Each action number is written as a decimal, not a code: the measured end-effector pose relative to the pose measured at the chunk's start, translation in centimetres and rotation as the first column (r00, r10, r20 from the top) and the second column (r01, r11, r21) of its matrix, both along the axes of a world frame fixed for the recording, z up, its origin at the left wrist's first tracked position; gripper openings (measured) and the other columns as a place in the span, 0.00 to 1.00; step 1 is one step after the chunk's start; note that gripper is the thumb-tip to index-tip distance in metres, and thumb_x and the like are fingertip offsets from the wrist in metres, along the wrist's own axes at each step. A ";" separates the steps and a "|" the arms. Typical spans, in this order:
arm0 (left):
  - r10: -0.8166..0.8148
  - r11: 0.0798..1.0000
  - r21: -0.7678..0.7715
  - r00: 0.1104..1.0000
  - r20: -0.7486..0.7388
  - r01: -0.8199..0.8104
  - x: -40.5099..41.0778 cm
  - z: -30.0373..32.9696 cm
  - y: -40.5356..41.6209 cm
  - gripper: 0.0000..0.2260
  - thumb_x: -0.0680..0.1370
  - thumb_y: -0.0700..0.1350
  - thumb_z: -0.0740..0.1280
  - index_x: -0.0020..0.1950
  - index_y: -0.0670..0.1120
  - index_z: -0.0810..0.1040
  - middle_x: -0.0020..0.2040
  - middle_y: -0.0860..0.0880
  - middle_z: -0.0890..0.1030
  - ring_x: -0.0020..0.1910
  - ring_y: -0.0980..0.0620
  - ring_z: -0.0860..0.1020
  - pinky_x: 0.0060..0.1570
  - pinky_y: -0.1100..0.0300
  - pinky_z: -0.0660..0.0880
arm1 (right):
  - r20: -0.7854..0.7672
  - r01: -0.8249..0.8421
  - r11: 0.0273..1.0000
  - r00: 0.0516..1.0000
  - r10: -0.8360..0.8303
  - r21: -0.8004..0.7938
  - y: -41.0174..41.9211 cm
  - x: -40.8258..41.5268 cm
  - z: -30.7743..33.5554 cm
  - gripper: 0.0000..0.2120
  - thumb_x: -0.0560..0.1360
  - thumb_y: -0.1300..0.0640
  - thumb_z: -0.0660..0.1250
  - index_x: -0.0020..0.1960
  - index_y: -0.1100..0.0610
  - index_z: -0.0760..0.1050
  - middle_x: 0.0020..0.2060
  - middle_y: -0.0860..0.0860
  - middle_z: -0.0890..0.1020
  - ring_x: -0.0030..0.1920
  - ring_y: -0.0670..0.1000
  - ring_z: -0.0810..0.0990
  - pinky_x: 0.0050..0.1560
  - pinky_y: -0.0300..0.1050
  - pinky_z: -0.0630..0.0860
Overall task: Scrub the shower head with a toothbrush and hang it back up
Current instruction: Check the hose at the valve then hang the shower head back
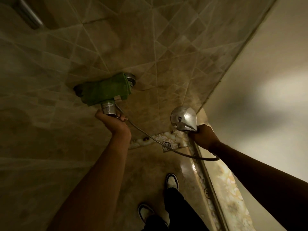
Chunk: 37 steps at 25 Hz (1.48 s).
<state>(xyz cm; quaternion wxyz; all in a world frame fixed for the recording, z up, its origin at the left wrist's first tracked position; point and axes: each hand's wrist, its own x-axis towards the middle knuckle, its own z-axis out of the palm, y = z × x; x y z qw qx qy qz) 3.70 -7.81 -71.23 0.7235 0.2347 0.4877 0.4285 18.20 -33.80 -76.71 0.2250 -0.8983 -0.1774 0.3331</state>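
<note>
My right hand (204, 136) grips the handle of the chrome shower head (183, 118), its round face turned to the left and tilted. A metal hose (150, 136) runs from the handle in a low loop to the wall faucet. My left hand (111, 120) is closed around the chrome faucet knob (108, 108) from below. A green cloth (105, 90) is draped over the faucet body. No toothbrush is visible.
Beige tiled wall (116, 39) ahead, a pale plain wall (258, 80) on the right. A floor drain (167, 145) sits below the hose. A chrome bar (30, 14) is at top left. My feet in white shoes (171, 180) stand on the tiled floor.
</note>
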 end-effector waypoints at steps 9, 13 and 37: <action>-0.436 0.894 -0.276 0.825 -0.360 0.352 -6.8 0.2 -2.7 0.19 0.83 0.59 0.55 0.60 0.47 0.77 0.55 0.47 0.78 0.50 0.47 0.75 0.55 0.50 0.74 | 0.080 -0.012 0.955 0.997 -0.012 0.296 3.8 -2.0 6.9 0.12 0.75 0.59 0.68 0.58 0.59 0.73 0.45 0.52 0.79 0.43 0.51 0.78 0.39 0.42 0.71; -0.775 0.579 -0.312 0.389 -0.498 0.753 -7.4 0.8 -6.8 0.08 0.81 0.47 0.65 0.56 0.46 0.80 0.63 0.41 0.81 0.54 0.48 0.79 0.51 0.53 0.77 | 0.069 -0.106 0.905 0.994 0.085 0.412 7.2 -2.4 11.7 0.17 0.74 0.60 0.68 0.62 0.60 0.73 0.49 0.53 0.82 0.44 0.51 0.80 0.41 0.43 0.74; -0.667 0.108 0.723 0.589 -0.457 0.683 1.7 44.1 0.7 0.09 0.78 0.30 0.68 0.55 0.41 0.77 0.49 0.44 0.80 0.45 0.51 0.83 0.43 0.56 0.83 | 0.621 -0.670 0.481 0.729 0.287 0.565 14.7 -1.5 57.9 0.14 0.73 0.61 0.72 0.58 0.53 0.77 0.49 0.50 0.82 0.47 0.45 0.81 0.44 0.37 0.78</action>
